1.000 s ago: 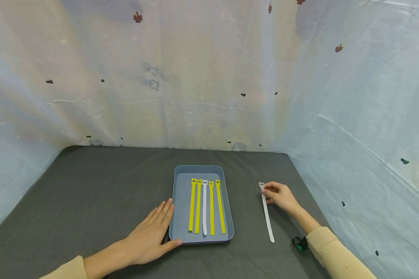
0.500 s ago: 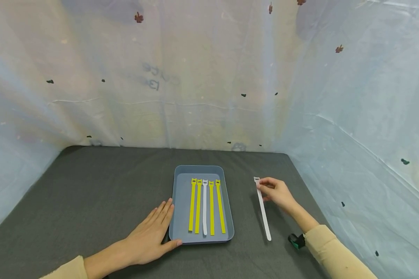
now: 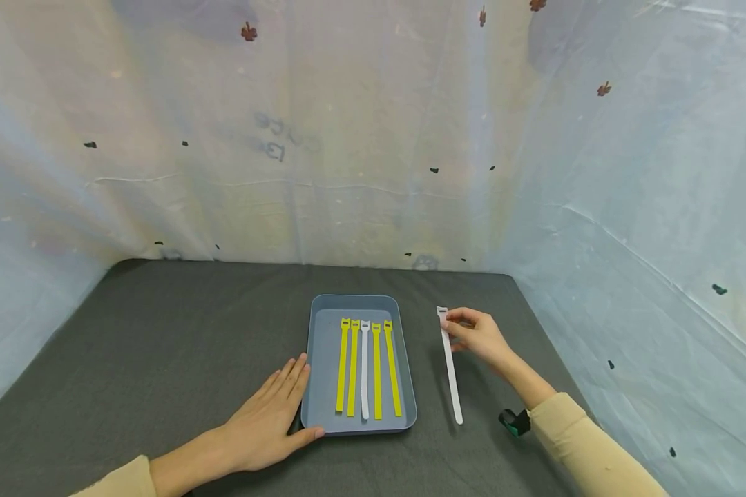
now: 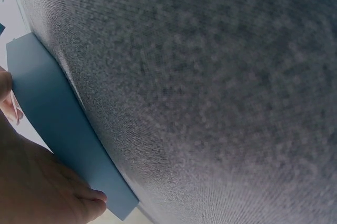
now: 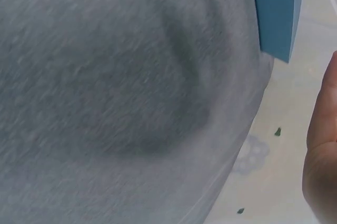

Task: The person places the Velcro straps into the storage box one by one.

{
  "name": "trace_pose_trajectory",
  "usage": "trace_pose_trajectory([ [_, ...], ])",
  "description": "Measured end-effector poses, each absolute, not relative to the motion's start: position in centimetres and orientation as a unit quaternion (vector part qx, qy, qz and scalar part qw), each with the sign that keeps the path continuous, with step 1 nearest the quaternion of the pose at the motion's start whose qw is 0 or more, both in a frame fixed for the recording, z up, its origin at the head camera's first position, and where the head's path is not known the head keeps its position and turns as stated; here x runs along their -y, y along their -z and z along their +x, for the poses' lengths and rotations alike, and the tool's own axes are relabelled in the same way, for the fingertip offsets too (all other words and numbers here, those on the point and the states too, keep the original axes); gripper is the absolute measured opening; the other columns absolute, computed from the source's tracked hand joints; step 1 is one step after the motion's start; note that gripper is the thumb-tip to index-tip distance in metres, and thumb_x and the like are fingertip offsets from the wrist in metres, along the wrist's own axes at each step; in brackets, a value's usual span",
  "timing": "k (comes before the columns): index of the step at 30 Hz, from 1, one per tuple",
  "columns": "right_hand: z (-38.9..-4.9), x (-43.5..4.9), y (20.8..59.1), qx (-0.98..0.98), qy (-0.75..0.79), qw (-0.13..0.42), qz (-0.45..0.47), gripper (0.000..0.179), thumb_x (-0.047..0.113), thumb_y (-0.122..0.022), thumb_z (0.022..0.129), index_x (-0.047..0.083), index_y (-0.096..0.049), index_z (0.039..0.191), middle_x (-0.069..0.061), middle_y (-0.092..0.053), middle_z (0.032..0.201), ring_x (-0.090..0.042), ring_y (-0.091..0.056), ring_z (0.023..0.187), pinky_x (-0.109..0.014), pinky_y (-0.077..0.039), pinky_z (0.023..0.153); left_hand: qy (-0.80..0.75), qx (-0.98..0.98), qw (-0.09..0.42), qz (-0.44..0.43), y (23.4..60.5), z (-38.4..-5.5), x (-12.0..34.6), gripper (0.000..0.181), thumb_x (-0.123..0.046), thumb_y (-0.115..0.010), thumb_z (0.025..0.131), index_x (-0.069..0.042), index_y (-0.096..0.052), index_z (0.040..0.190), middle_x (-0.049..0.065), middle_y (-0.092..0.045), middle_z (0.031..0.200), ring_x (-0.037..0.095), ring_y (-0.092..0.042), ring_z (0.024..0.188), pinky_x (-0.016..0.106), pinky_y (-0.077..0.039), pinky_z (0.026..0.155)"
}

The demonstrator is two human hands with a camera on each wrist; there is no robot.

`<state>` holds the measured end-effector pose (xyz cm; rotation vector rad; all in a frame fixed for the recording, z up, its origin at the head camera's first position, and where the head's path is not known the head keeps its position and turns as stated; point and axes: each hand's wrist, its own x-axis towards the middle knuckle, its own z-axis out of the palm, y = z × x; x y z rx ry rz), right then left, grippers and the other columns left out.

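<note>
In the head view my right hand (image 3: pixel 481 338) pinches a white hook-and-loop cable tie (image 3: pixel 452 376) near its slotted head, to the right of the tray. The tie hangs over the table with its tail towards me. A blue-grey tray (image 3: pixel 354 302) holds a row of similar ties, several yellow ones (image 3: pixel 377 373) and one white tie (image 3: pixel 365 373) among them. My left hand (image 3: pixel 267 417) lies with straight fingers against the tray's left edge, its thumb at the near left corner. In the left wrist view that hand (image 4: pixel 42 182) touches the tray's side wall (image 4: pixel 63 113).
A dark grey cloth (image 3: pixel 193 345) covers the table. Pale patterned sheeting (image 3: pixel 348 138) rises behind it and on both sides. A black-and-green band (image 3: pixel 514 422) sits by the right sleeve (image 3: pixel 584 442).
My right hand has carried the white cable tie left and slightly away from me, nearer the tray. The left hand and the tray have stayed in place.
</note>
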<state>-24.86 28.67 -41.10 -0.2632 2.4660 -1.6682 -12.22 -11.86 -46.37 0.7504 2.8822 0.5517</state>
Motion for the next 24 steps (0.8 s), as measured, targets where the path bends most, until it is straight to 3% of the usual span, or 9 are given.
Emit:
trace_pose_trajectory([
  [16,-25.5,-24.6,40.4,-0.801,0.586,0.081,-0.096,0.031,0.01,-0.068,0.102,-0.008,-0.062,0.126,-0.01,-0.067,0.107,-0.014,-0.068,0.083,-0.046,-0.064,0.077,-0.181,-0.95,0.053,0.248,46.4,-12.2,11.9,0.103,-0.07,-0.052,0.099,0.006,-0.023,0.162,0.02,-0.005,0.173,0.04,-0.01,0.159,0.058,-0.019,0.125],
  [23,-25.5,-22.4,40.2,-0.79,0.6,0.079,-0.095,0.028,0.01,-0.07,0.101,-0.006,-0.065,0.124,-0.012,-0.067,0.106,-0.028,-0.069,0.09,-0.041,-0.064,0.075,-0.18,-0.95,0.048,0.25,46.5,-12.2,11.9,0.103,-0.07,-0.052,0.099,0.006,-0.024,0.162,0.021,-0.006,0.173,0.04,-0.01,0.159,0.058,-0.02,0.125],
  [24,-25.5,-22.1,40.2,-0.788,0.603,0.08,-0.095,0.028,0.01,-0.07,0.101,-0.005,-0.066,0.124,-0.012,-0.067,0.105,-0.027,-0.07,0.09,-0.045,-0.064,0.077,-0.181,-0.95,0.048,0.251,46.4,-12.1,11.8,0.102,-0.07,-0.052,0.099,0.006,-0.024,0.162,0.021,-0.006,0.172,0.04,-0.011,0.159,0.058,-0.02,0.125],
])
